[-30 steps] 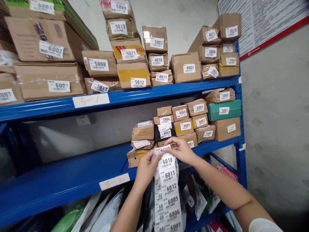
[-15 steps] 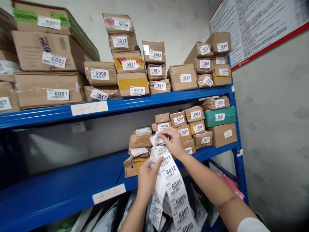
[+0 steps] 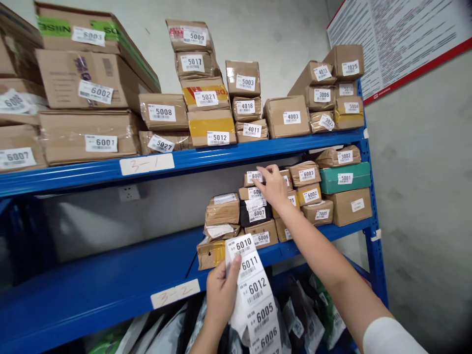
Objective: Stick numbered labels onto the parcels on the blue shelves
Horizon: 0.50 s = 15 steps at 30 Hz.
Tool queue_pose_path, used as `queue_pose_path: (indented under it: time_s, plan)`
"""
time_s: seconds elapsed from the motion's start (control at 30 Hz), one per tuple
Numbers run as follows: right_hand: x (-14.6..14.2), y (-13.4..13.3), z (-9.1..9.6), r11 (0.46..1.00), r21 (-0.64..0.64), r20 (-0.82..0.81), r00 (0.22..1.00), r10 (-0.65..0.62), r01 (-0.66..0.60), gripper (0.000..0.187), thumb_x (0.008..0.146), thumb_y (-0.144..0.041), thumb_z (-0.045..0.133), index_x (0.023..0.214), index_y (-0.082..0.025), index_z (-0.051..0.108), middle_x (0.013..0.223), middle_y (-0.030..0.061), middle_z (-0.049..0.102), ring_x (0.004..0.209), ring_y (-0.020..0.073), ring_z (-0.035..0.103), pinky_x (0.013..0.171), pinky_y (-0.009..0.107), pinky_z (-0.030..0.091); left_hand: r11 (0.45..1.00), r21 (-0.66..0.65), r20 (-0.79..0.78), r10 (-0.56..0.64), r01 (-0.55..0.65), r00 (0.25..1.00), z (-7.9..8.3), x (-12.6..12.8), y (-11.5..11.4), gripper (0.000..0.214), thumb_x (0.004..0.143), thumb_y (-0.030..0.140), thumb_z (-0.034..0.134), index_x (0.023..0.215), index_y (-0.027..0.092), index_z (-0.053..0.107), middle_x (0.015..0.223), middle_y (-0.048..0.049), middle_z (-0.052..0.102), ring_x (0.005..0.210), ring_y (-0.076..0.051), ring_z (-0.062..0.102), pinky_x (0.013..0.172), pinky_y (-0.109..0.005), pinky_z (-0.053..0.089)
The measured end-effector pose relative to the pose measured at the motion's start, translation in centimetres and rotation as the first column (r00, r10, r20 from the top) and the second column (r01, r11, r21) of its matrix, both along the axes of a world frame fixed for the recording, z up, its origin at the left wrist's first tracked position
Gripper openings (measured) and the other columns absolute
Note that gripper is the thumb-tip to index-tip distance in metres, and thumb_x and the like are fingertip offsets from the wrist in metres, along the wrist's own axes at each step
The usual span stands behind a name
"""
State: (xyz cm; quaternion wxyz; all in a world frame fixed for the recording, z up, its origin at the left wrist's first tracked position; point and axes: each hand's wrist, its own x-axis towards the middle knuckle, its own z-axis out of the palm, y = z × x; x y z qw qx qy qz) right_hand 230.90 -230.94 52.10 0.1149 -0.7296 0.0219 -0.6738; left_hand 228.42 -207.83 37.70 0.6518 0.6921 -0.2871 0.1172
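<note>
Standing by the rack, I observe a person's two bare hands at work before the middle shelf (image 3: 129,265), a blue one marked 3-2 on a card (image 3: 175,293). The left hand (image 3: 221,297) has firm hold of a label strip (image 3: 254,290), thumb pressed flat on its face near the top; the fingers behind are largely concealed. The strip hangs downward just in front of the shelf edge, its labels reading, from the top, 6010, 6011, 6012, 6005 and 6006.

The right hand (image 3: 275,187) is raised to the small carton (image 3: 245,180) at the top of a stack. Its thumb and forefinger, slightly parted, are at the right side of a white label (image 3: 252,177) on the carton's front; whether they pinch or merely press it, I cannot tell. The label's last digit is partly covered.

Beneath the small carton sit another brown box (image 3: 243,194), a black parcel (image 3: 244,214) labelled 6007 and a carton (image 3: 258,228) labelled 6006. Further right on the same shelf, a green box (image 3: 328,179) bears 5001. Overhead, numbered cartons occupy the shelf marked 3-1; plastic-wrapped parcels (image 3: 165,334) lie below.
</note>
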Motion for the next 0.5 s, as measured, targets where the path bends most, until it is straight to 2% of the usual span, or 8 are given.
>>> queue_pose_path:
  time_s: [0.07, 0.17, 0.23, 0.27, 0.4, 0.5]
  plan:
    - [-0.3, 0.1, 0.1, 0.998, -0.023, 0.038, 0.998, -0.058, 0.059, 0.048, 0.085, -0.040, 0.058, 0.130, -0.023, 0.053, 0.117, 0.0131, 0.050, 0.088, 0.0234, 0.057, 0.071, 0.034, 0.047, 1.000, -0.020, -0.022, -0.018, 0.018, 1.000, -0.3, 0.2, 0.3, 0.043, 0.075, 0.055, 0.061, 0.063, 0.014, 0.055, 0.060, -0.0012, 0.056, 0.059, -0.013, 0.050, 0.054, -0.022, 0.040]
    - [0.3, -0.1, 0.3, 0.966, -0.256, 0.059, 0.998, -0.020, 0.035, 0.038, 0.091, -0.028, 0.047, 0.127, -0.018, 0.055, 0.121, 0.0137, 0.055, 0.109, 0.0258, 0.051, 0.090, 0.038, 0.042, 0.998, -0.048, -0.037, -0.035, 0.033, 0.999, -0.8, 0.7, 0.5, 0.041, 0.076, 0.053, 0.062, 0.062, 0.015, 0.054, 0.059, -0.0010, 0.055, 0.059, -0.014, 0.051, 0.053, -0.022, 0.041]
    - [1.1, -0.5, 0.4, 0.919, -0.395, -0.001, 1.000, 0.000, -0.001, 0.036, 0.091, -0.018, 0.043, 0.124, -0.016, 0.058, 0.119, 0.0121, 0.061, 0.111, 0.0248, 0.050, 0.099, 0.041, 0.036, 0.997, -0.064, -0.038, -0.044, 0.041, 0.998, -1.1, 1.0, 0.7, 0.041, 0.075, 0.052, 0.063, 0.062, 0.015, 0.054, 0.060, -0.0009, 0.055, 0.059, -0.014, 0.051, 0.053, -0.022, 0.041]
    - [1.6, -0.8, 0.4, 0.908, -0.420, -0.033, 0.999, -0.002, -0.012, 0.038, 0.089, -0.014, 0.042, 0.124, -0.015, 0.058, 0.118, 0.0116, 0.062, 0.109, 0.0246, 0.051, 0.101, 0.042, 0.035, 0.997, -0.071, -0.040, -0.046, 0.043, 0.998, -1.2, 1.0, 0.8, 0.041, 0.075, 0.052, 0.063, 0.062, 0.015, 0.053, 0.059, -0.0007, 0.055, 0.059, -0.014, 0.052, 0.053, -0.022, 0.042]
    - [2.5, -1.7, 0.4, 0.905, -0.420, -0.103, 0.994, 0.019, -0.061, 0.047, 0.083, -0.004, 0.040, 0.127, -0.012, 0.055, 0.121, 0.0117, 0.062, 0.111, 0.0246, 0.051, 0.104, 0.044, 0.033, 0.996, -0.082, -0.047, -0.032, 0.028, 0.998, -1.3, 1.0, 1.7, 0.042, 0.076, 0.054, 0.062, 0.064, 0.015, 0.054, 0.060, -0.0006, 0.055, 0.060, -0.014, 0.052, 0.054, -0.022, 0.042]
    - [0.9, -0.5, -0.9, 0.931, -0.342, -0.067, 0.991, 0.114, -0.130, 0.050, 0.085, -0.004, 0.036, 0.132, -0.015, 0.050, 0.131, 0.0121, 0.056, 0.119, 0.0242, 0.048, 0.108, 0.048, 0.030, 0.996, -0.073, -0.024, -0.047, 0.045, 0.999, -1.6, 1.0, 2.9, 0.040, 0.078, 0.054, 0.059, 0.072, 0.014, 0.059, 0.065, -0.0018, 0.059, 0.063, -0.014, 0.053, 0.056, -0.022, 0.043]
